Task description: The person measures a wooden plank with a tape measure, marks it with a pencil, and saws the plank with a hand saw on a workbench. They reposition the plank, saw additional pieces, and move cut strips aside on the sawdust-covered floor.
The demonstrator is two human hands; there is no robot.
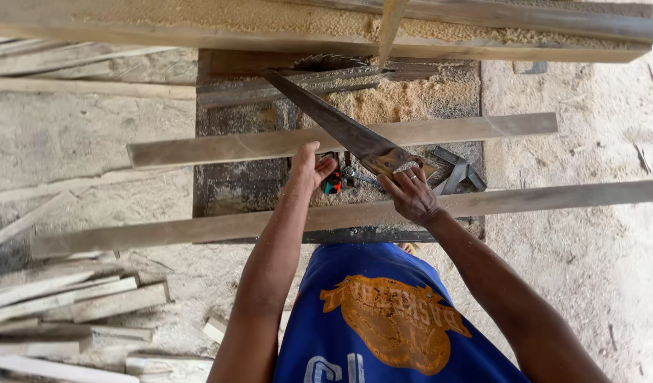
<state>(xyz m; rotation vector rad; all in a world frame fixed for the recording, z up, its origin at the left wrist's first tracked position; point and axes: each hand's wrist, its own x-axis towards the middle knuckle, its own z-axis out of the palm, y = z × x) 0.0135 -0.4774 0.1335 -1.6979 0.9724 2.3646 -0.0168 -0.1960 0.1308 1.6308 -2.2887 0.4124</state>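
Observation:
My right hand reaches to the wooden handle of a hand saw, fingers touching the handle; the dark blade runs up and left across a long wooden plank. My left hand rests on that plank's near edge, just left of the saw handle. A second long plank lies closer to me, under both forearms. Both planks rest across a dark saw bench covered in sawdust.
A circular saw blade sticks up from the bench top. A small red and green object and metal brackets lie on the bench. Offcuts are piled on the ground at left. More long boards span the far side.

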